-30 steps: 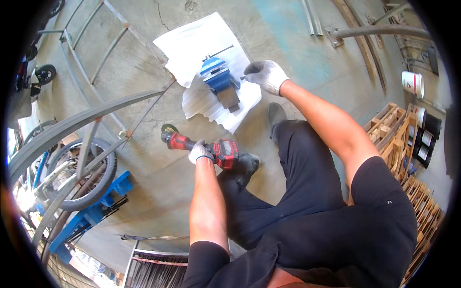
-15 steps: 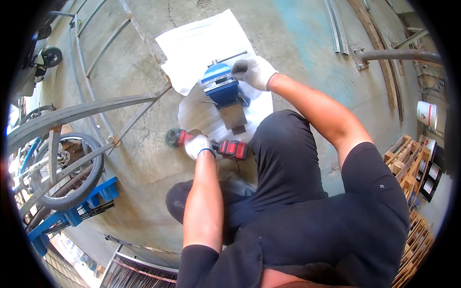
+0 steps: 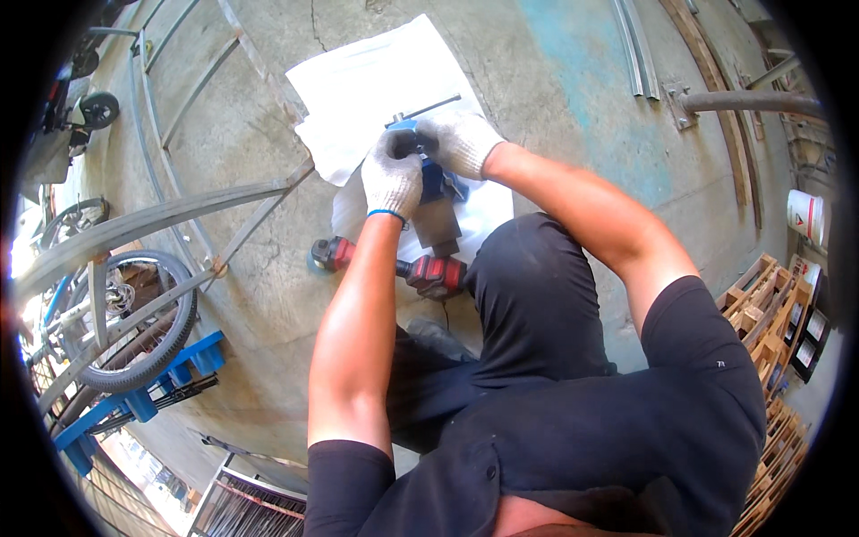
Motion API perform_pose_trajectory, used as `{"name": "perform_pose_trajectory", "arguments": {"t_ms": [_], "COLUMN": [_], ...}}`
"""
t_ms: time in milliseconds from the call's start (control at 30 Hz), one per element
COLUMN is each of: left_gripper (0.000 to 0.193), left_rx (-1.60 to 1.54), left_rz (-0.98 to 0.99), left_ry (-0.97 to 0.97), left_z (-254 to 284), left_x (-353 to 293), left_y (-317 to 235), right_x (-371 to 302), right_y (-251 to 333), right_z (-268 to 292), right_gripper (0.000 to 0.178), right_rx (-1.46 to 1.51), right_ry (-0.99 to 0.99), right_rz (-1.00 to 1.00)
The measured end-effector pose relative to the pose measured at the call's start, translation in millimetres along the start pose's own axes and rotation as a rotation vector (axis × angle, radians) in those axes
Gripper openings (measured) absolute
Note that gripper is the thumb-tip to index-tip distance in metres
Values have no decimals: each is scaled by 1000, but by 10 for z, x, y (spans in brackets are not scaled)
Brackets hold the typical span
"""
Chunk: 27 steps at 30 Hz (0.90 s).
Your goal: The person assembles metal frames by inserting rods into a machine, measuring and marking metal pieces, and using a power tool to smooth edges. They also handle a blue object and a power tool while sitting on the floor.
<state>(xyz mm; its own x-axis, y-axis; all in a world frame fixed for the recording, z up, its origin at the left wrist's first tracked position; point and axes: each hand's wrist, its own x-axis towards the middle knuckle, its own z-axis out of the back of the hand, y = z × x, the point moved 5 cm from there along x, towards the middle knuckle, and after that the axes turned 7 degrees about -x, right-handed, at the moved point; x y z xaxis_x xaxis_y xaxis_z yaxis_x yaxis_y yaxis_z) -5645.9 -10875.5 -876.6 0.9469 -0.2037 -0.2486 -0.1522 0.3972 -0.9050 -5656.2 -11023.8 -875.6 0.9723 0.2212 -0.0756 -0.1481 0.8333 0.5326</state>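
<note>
A blue bench vise (image 3: 432, 183) stands on a white sheet on the floor, mostly covered by my gloved hands. My left hand (image 3: 394, 177) is at the left side of its jaws, fingers curled in toward the jaw gap. From the right, my right hand (image 3: 459, 145) meets it there, its fingers also bent together. Whatever lies between the fingertips is too small or hidden to make out. The vise's handle bar (image 3: 431, 107) sticks out beyond my hands. A red and black cordless angle grinder (image 3: 436, 274) lies on the floor behind my left forearm, touched by neither hand.
The white sheet (image 3: 358, 76) spreads under and beyond the vise. A metal frame (image 3: 179, 208) and a bicycle wheel (image 3: 134, 322) stand at left. Metal channels (image 3: 637, 54) and a wooden beam (image 3: 716, 98) lie at far right. Wooden pallets (image 3: 761, 309) and a white bucket (image 3: 805, 215) are at right.
My left hand has let go of the angle grinder and moved up to the vise jaws. My right hand has shifted slightly left over the jaws. The grinder stays on the floor.
</note>
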Motion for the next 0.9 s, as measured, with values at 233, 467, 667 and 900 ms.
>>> {"name": "perform_pose_trajectory", "arguments": {"t_ms": [233, 467, 667, 900], "left_gripper": [34, 30, 26, 21], "left_rx": [-49, 110, 189, -99], "left_rz": [-18, -141, -313, -72], "left_ry": [35, 75, 4, -34], "left_z": [-26, -68, -89, -79], "left_x": [34, 39, 104, 10], "left_y": [104, -42, 44, 120], "right_x": [-40, -126, -150, -38], "right_y": [58, 17, 45, -660], "right_z": [22, 66, 92, 182], "right_gripper": [21, 20, 23, 24], "right_rx": [152, 188, 232, 135], "right_ry": [-103, -103, -119, -314], "right_rz": [-61, -47, 73, -250]}}
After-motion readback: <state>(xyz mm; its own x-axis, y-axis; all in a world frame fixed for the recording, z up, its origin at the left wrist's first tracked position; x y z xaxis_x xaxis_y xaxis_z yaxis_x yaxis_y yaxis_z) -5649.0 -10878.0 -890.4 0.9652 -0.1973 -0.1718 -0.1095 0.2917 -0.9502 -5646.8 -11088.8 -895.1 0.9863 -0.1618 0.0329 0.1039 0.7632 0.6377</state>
